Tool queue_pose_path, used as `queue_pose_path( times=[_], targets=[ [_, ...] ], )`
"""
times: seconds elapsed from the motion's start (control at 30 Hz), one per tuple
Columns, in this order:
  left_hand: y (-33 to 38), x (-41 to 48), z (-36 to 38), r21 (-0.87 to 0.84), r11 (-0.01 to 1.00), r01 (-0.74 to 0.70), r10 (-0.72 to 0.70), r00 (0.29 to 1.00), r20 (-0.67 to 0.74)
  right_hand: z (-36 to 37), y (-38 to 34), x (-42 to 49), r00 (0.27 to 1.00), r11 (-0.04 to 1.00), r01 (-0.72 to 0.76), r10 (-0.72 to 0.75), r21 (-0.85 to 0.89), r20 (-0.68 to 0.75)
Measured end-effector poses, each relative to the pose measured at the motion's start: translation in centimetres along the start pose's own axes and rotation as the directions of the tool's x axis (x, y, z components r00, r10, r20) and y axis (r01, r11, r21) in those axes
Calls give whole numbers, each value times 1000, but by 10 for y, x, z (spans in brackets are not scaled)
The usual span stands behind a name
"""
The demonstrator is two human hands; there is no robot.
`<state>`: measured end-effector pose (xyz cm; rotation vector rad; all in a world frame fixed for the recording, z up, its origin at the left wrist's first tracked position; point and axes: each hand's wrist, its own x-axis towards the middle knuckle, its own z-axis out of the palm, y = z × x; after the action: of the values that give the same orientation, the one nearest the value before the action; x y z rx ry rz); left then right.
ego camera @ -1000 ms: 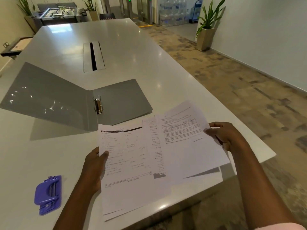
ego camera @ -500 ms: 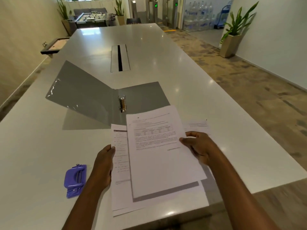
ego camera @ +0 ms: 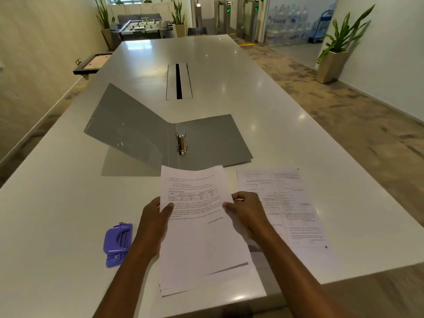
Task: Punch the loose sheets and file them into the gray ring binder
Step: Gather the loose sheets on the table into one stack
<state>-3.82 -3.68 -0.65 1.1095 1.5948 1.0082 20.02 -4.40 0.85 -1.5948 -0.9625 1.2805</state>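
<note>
A stack of printed sheets lies at the table's near edge, its top sheet slightly bowed. My left hand grips the stack's left edge and my right hand grips its right edge. One more printed sheet lies flat on the table just right of my right hand. The gray ring binder lies open beyond the stack, its left cover tilted up and its metal rings showing at the spine. A purple hole punch sits left of my left forearm.
The long white table has a cable slot in its middle, beyond the binder. Its right edge drops to a patterned floor with a potted plant. A foosball table and more plants stand at the far end.
The top sheet has slid left and now sits squared over the stack, held at both edges. One sheet is now uncovered on the table to the right. The view has shifted right.
</note>
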Motion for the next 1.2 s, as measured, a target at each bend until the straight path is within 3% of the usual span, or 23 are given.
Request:
queue_pose_path(
  times=[0.1,0.2,0.37,0.5,0.77,1.0,1.2],
  targets=[
    [0,2,-3,-5,1000,7,-7,1000,-13,-5,1,1,980,951,119,-158,-285,-117],
    [0,3,-2,12,1000,12,-12,1000,-24,-29,2,3,937,854,117,-264,-506,-229],
    [-1,4,-5,53,998,-32,34,998,-46,-84,4,1,875,612,-166,-271,-773,-402],
    [-8,12,-4,66,997,-34,36,999,-28,-110,12,-2,849,476,-373,-170,-797,-500],
    [-10,18,0,81,996,-20,18,1000,20,-123,21,-2,852,525,-379,-124,-762,-509],
    [-7,17,2,72,997,-14,13,1000,15,-140,8,10,867,601,-428,61,-676,-494],
    [-7,15,2,56,998,4,-5,1000,18,-149,5,19,859,641,-445,110,-625,-499]
  ],
)
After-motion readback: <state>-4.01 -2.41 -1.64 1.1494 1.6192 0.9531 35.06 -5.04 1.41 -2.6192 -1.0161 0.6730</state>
